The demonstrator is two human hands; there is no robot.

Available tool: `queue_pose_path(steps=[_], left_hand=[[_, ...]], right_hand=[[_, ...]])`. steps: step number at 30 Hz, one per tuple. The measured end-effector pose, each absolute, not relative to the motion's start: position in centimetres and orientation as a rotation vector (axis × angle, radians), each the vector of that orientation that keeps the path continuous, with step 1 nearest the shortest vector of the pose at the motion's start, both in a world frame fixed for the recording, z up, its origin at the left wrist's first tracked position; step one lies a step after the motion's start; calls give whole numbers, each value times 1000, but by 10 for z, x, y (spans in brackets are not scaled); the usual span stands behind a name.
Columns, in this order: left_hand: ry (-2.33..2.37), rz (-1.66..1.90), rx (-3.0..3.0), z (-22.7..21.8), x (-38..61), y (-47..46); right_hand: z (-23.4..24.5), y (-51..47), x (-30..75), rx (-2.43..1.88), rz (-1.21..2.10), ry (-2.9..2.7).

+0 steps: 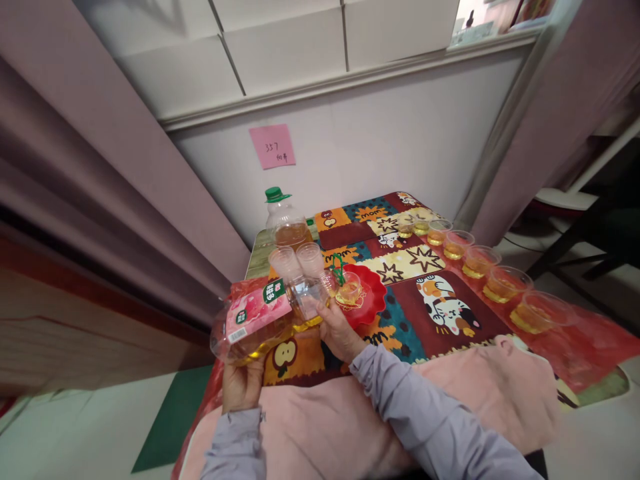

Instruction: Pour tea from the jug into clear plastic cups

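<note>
My left hand (pixel 243 385) grips a clear plastic bottle (pixel 260 319) with a pink label, tipped on its side with its neck towards the right; amber liquid lies along its lower side. My right hand (pixel 336 328) is closed on a small clear cup (pixel 349 289) that holds amber liquid, at the bottle's mouth and over a red dish (pixel 369 299). A stack of empty clear cups (pixel 296 262) stands just behind the bottle. A second bottle with a green cap (pixel 286 220) stands upright at the table's far left.
A row of several filled clear cups (pixel 477 261) runs along the right side of the table with a patterned cloth (pixel 425 313). A pink cloth (pixel 450 393) covers the near edge. A pink note (pixel 273 146) hangs on the wall. Dark furniture legs (pixel 590 247) are at right.
</note>
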State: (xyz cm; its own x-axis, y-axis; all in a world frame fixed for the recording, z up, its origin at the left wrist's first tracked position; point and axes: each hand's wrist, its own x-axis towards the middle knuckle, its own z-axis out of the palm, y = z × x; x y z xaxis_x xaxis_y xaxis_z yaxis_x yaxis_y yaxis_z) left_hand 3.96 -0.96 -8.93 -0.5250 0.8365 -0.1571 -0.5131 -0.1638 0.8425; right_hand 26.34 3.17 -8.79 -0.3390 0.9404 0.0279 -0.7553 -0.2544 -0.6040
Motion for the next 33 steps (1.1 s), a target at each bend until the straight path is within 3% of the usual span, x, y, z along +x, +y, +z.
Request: queue_pose_path(steps=[33], left_hand=[[1126,1826,466,-89,41,-10]], right_hand=[[-87,32,263,-433,1831,-660]])
